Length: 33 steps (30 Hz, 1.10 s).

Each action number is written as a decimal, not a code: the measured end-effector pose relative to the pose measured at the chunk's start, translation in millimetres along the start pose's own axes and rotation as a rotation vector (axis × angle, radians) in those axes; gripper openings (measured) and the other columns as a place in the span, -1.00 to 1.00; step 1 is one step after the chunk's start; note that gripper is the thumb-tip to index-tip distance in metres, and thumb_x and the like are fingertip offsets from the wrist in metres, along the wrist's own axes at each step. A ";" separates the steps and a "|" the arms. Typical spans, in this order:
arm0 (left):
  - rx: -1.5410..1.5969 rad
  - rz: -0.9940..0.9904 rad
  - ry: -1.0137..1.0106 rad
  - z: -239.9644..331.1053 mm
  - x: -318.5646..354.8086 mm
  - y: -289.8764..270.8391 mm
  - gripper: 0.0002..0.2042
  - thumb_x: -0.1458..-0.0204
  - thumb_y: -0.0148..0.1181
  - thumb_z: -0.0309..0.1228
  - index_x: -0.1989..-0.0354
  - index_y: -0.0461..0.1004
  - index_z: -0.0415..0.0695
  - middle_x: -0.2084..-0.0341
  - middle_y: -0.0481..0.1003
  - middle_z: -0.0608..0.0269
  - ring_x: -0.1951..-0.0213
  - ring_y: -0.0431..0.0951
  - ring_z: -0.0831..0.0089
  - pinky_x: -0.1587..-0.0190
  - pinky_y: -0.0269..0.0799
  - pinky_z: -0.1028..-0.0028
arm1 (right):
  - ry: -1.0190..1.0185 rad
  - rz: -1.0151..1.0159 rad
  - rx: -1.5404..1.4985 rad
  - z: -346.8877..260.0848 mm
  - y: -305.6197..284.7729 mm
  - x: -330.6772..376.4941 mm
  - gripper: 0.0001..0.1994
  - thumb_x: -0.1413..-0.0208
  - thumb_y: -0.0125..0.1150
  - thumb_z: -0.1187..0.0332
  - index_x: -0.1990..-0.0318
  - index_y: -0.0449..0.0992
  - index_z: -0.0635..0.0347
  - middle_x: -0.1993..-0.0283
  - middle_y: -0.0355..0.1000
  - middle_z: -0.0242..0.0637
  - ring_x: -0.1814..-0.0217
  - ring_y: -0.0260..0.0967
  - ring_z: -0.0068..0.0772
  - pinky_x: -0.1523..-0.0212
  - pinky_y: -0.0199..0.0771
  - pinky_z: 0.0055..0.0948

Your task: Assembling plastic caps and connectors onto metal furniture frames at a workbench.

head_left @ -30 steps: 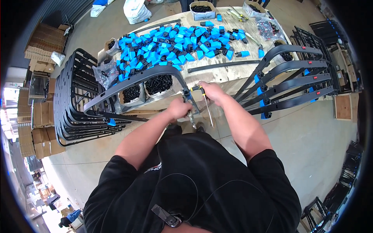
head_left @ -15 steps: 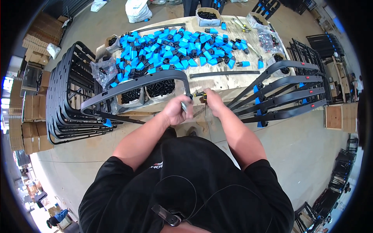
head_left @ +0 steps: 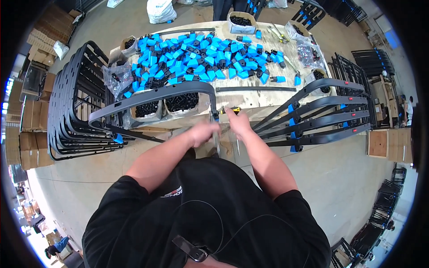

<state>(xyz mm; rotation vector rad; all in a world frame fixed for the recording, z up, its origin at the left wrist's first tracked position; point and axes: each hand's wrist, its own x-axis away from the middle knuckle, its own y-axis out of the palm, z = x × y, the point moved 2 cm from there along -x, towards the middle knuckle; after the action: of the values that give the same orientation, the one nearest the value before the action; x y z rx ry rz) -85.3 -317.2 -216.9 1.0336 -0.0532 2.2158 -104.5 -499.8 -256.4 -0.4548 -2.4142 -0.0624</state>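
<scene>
A dark grey curved tube frame (head_left: 156,93) arches from the left, and its near end comes down between my hands. My left hand (head_left: 204,133) is beside that lower end, next to a grey, blurred strip (head_left: 216,139). Motion smears its fingers, so its grip does not show. Just to the right, my right hand (head_left: 238,122) is closed around a tool with a yellow-and-black handle (head_left: 233,110). The tool's kind is mostly hidden by the fingers. Below that hand a thin rod (head_left: 238,147) points down.
Blue-and-black plastic pieces (head_left: 192,58) are heaped on the wooden table (head_left: 254,96). Boxes of small black parts (head_left: 182,102) stand at its near edge. Stacked frames (head_left: 73,102) are at left, more frames (head_left: 330,114) at right. A flat black bar (head_left: 257,89) lies across the table.
My left hand has moved slightly down and turned, its fingers now blurred. The right hand has shifted a little, still around the tool. The whole view has drifted slightly.
</scene>
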 end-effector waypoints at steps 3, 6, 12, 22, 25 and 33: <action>-0.354 0.068 -0.012 -16.4 -16.4 -0.9 -0.75 -0.08 0.21 -0.27 0.27 0.51 -0.24 0.51 0.50 0.21 0.51 0.49 0.39 0.36 0.49 0.37 | -0.036 0.019 0.144 3.8 -5.4 -0.2 -0.41 -0.16 0.35 0.00 0.11 0.49 0.57 0.26 0.56 0.01 0.31 0.49 -0.25 0.30 0.47 -0.21; -0.700 0.155 -0.015 -0.9 -21.4 -6.4 -0.74 -0.11 0.24 -0.24 0.30 0.53 -0.24 0.54 0.48 0.24 0.59 0.43 0.42 0.42 0.47 0.40 | -0.031 0.015 0.183 -5.2 -6.6 -1.9 -0.39 -0.16 0.35 0.00 0.11 0.47 0.59 0.27 0.54 0.00 0.34 0.47 -0.26 0.34 0.46 -0.20; -0.706 0.168 0.108 -31.8 -34.6 -3.3 -0.69 -0.09 0.20 -0.30 0.17 0.53 -0.35 0.27 0.64 -0.03 0.32 0.65 0.20 0.15 0.57 0.26 | -0.093 0.075 0.162 7.7 -6.6 -13.0 -0.55 -0.22 0.31 0.00 0.48 0.37 0.17 0.59 0.24 -0.41 0.69 0.09 -0.51 0.70 0.07 -0.36; 0.440 -0.209 -0.042 11.6 -2.7 10.2 -0.75 -0.07 0.27 -0.33 0.23 0.57 -0.29 0.39 0.65 0.06 0.30 0.68 0.27 0.26 0.53 0.25 | -0.108 0.063 0.039 11.1 -4.4 -14.2 -0.57 -0.22 0.32 0.01 0.40 0.45 0.25 0.59 0.28 -0.38 0.68 0.13 -0.52 0.68 0.07 -0.36; -0.998 0.309 0.098 -36.2 -41.4 -5.2 -0.69 0.01 0.34 -0.23 0.22 0.58 -0.22 0.50 0.58 0.13 0.36 0.65 0.25 0.27 0.54 0.23 | -0.177 0.127 0.207 20.3 0.2 -14.0 -0.56 -0.23 0.31 0.01 0.40 0.45 0.27 0.59 0.29 -0.38 0.66 0.13 -0.52 0.67 0.08 -0.35; -0.249 0.126 0.043 -7.3 -7.4 8.7 -0.81 -0.03 0.29 -0.31 0.27 0.54 -0.15 0.38 0.59 0.12 0.36 0.59 0.27 0.27 0.50 0.24 | -0.087 0.056 0.244 9.5 -2.5 -6.8 -0.32 -0.17 0.33 -0.05 0.07 0.45 0.64 0.12 0.55 0.23 0.08 0.56 -0.01 0.08 0.49 -0.14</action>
<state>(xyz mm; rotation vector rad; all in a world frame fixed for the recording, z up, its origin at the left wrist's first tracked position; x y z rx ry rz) -92.0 -325.8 -224.9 0.8659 -0.3746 2.2728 -106.3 -502.7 -267.9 -0.4186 -2.4511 0.2792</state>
